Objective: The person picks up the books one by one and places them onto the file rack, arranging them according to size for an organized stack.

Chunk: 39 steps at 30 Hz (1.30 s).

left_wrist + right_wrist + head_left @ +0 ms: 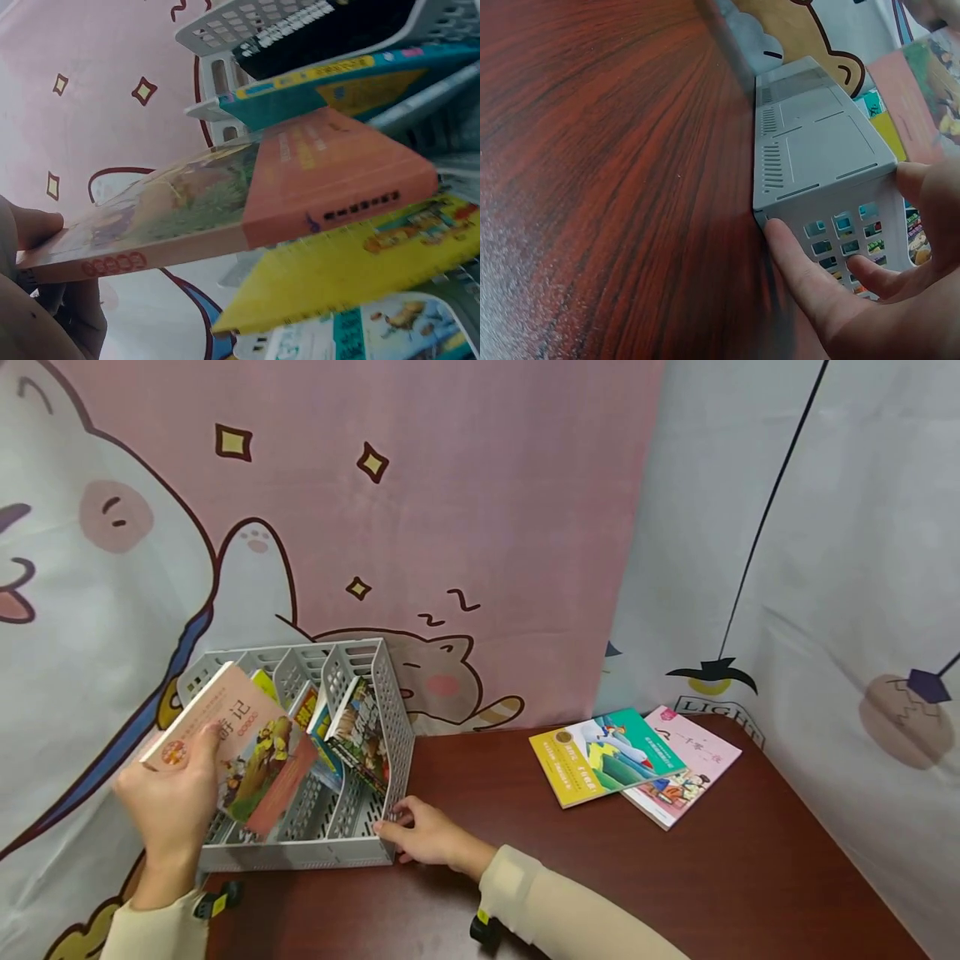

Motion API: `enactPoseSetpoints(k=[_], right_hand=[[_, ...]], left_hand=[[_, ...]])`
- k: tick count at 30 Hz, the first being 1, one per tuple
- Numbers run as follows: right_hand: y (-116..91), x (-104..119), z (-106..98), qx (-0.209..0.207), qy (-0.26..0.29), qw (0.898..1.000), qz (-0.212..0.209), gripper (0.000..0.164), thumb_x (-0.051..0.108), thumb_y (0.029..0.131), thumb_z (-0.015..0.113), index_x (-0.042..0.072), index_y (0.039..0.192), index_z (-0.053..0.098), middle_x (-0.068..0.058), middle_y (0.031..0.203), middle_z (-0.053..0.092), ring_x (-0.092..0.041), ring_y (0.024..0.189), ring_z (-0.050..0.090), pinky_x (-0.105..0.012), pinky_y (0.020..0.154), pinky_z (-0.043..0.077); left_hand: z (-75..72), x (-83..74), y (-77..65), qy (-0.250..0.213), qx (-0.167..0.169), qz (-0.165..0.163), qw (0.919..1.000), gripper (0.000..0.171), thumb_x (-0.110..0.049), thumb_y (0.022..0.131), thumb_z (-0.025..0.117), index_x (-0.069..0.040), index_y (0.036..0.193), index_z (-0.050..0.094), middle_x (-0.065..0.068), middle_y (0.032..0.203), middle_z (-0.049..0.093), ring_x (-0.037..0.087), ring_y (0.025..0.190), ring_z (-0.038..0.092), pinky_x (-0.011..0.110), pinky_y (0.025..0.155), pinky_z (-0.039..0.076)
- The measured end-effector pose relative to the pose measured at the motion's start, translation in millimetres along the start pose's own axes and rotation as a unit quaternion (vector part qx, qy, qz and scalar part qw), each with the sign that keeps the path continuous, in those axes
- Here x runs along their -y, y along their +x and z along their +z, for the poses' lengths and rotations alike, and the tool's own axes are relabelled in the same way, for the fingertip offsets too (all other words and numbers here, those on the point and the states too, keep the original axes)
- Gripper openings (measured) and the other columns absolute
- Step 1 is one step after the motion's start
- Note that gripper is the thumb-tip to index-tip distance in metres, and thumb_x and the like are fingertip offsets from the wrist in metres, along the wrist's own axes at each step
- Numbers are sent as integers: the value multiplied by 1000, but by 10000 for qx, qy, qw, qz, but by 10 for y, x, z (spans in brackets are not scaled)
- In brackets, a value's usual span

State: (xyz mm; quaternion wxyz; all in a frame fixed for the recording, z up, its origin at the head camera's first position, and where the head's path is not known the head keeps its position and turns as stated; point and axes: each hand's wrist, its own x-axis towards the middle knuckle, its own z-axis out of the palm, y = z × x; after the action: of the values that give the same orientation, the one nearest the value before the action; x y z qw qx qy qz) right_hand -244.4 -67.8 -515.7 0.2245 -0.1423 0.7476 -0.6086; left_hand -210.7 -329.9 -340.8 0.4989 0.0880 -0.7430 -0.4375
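Note:
My left hand (176,793) grips a pink paperback book (258,752) by its edge, thumb on the front cover. The book is tilted over the left part of a grey slotted desktop file organizer (300,857). In the left wrist view the book's spine (337,214) faces the camera, between a teal book (300,86) and a yellow book (345,277). My right hand (431,835) holds the organizer's front right corner. Its thumb is at the top edge of the low front wall (817,142), and its fingers press the perforated side.
Several books stand in the organizer, including a dark-covered one (363,735) in the rightmost compartment. A green-and-yellow book (607,756) partly overlaps a pink book (693,752) at the back right of the brown table (570,868). Printed cloth (487,527) hangs behind.

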Motion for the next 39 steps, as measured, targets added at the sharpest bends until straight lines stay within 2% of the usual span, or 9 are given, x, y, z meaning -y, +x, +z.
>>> enactPoseSetpoints(k=[3,7,12,18,21,25,28,32,39], right_hand=[[3,4,8,-4,20,10000,11,50,37,105,77,7,140,60,-14,122,70,-34,93,79,-50,79,69],[7,7,7,-10,66,10000,21,48,35,105,77,6,139,60,-15,122,70,-35,95,78,-53,81,69],[16,-5,5,58,14,10000,-14,50,37,106,76,5,140,59,-15,122,70,-33,93,78,-49,78,69],[14,-20,10,120,68,9999,-27,51,36,106,75,3,141,57,-14,120,69,-32,92,77,-48,78,69],[9,-18,5,151,114,9998,-35,52,36,106,75,3,142,57,-14,120,69,-32,92,76,-49,78,69],[14,-11,-2,171,98,9998,-60,53,37,107,75,3,143,56,-13,119,68,-31,92,76,-49,78,69],[20,-8,1,166,66,9998,-68,52,37,106,75,5,142,57,-12,119,68,-31,92,76,-49,77,69],[28,-10,1,147,103,9998,-48,48,36,106,75,6,139,57,-13,119,68,-32,93,76,-49,77,69],[25,-3,-1,147,117,9998,-39,48,37,107,74,6,139,57,-13,119,68,-33,92,75,-48,77,69]], left_hand=[[96,68,62,-31,75,-85,9999,24,-19,95,87,-4,113,87,-29,86,75,-15,61,68,7,47,47],[250,231,146,12,306,-235,9993,30,-28,95,88,-7,117,86,-35,83,71,-14,61,69,9,46,49],[429,309,147,296,516,-193,9980,38,-40,97,87,-4,109,87,-37,72,65,-12,51,62,12,41,43],[650,438,97,1058,807,-267,9908,56,-51,101,77,2,84,81,-1,60,71,-7,38,48,21,33,34],[755,504,69,1436,1083,-18,9837,69,-53,106,69,-1,60,66,6,47,58,3,35,41,27,35,29],[863,554,10,1702,1390,193,9754,82,-55,110,60,-12,44,40,-10,35,30,19,35,34,37,38,25],[922,589,-43,1748,1587,209,9715,79,-55,112,56,-16,45,38,-14,37,25,23,38,34,39,40,25],[983,613,-103,1753,1947,188,9649,71,-54,114,52,-15,56,41,-8,45,29,23,45,34,37,44,25],[1032,626,-163,1737,2627,-111,9491,63,-54,116,45,-10,72,53,4,56,45,27,55,46,37,50,34]])
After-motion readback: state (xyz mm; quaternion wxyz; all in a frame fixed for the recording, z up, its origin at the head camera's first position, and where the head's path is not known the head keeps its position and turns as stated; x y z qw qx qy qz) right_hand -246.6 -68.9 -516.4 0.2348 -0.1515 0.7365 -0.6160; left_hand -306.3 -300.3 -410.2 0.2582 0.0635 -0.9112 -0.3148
